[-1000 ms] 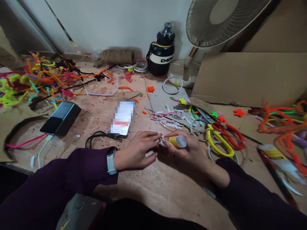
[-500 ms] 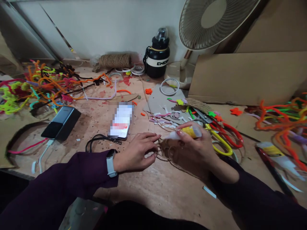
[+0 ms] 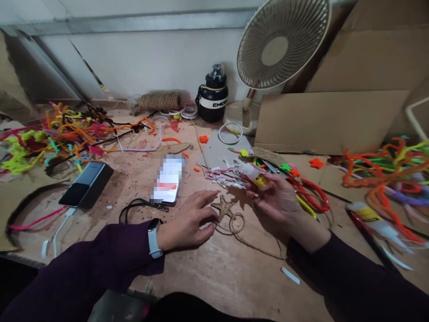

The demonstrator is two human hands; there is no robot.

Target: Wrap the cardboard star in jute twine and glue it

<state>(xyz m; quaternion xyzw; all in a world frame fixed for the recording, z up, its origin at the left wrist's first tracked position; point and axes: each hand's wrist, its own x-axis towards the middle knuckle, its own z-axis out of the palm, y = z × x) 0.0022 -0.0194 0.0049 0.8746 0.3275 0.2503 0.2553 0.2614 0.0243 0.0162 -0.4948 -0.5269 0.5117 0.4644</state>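
My right hand point(image 3: 276, 199) is closed round a small glue bottle point(image 3: 260, 180) with a yellow label, holding it tilted above the table. Below and left of the bottle lies a brown starfish point(image 3: 224, 208) with light specks. Thin twine point(image 3: 256, 247) runs from it in loops and trails right along the wood. My left hand point(image 3: 191, 219), a watch point(image 3: 154, 238) on its wrist, rests at the starfish's left side. Its fingers are bent but apart, the tips at or near the starfish's arms; whether they press on it is hard to see.
Behind my hands are a lit phone point(image 3: 168, 179), a twine spool point(image 3: 159, 102), a black bottle point(image 3: 212, 98) and a fan point(image 3: 283, 44). A power bank point(image 3: 86, 184) and pipe cleaners point(image 3: 72, 134) are left. Scissors point(image 3: 313, 194) and another glue bottle point(image 3: 372, 217) lie right.
My right hand has drawn the glue bottle up and away from the starfish, which now shows between my hands. My left hand stays nearly where it was. The view has tipped upward.
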